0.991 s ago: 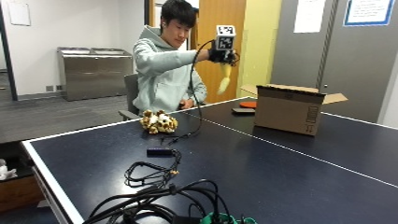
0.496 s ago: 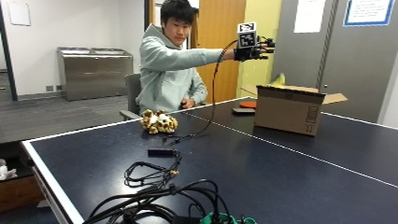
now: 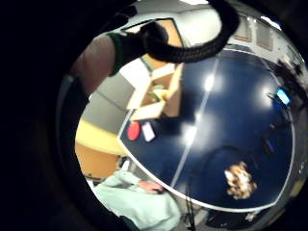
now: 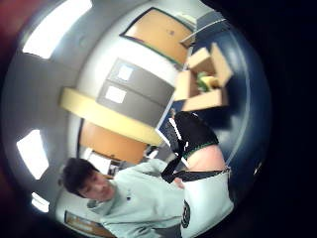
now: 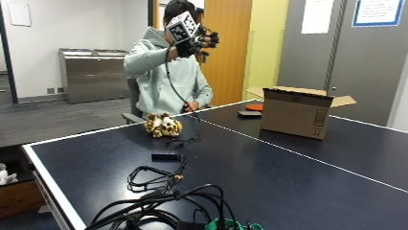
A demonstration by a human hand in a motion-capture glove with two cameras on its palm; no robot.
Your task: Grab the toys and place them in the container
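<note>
A spotted yellow-brown plush toy (image 5: 163, 125) lies near the table's far edge, in front of the seated person; it also shows on the blue tabletop (image 3: 239, 179). An open cardboard box (image 5: 296, 115) stands to the right of the table's white centre line. Inside the box (image 3: 156, 94) lies a green and yellow toy (image 4: 208, 82). My gloved right hand (image 5: 205, 38) is raised high in front of the person's head, left of the box and well above the table. Its fingers are spread and hold nothing.
A red disc (image 5: 255, 107) and a flat dark item (image 5: 248, 113) lie behind the box. A small black block (image 5: 165, 155) and tangled black cables (image 5: 159, 179) cover the near left of the blue table (image 5: 300, 182). The bare left hand (image 5: 190, 108) rests at the far edge.
The gloved hand swung right to above the box, where a yellow thing showed just under it, then came back left and up in front of the person's head.
</note>
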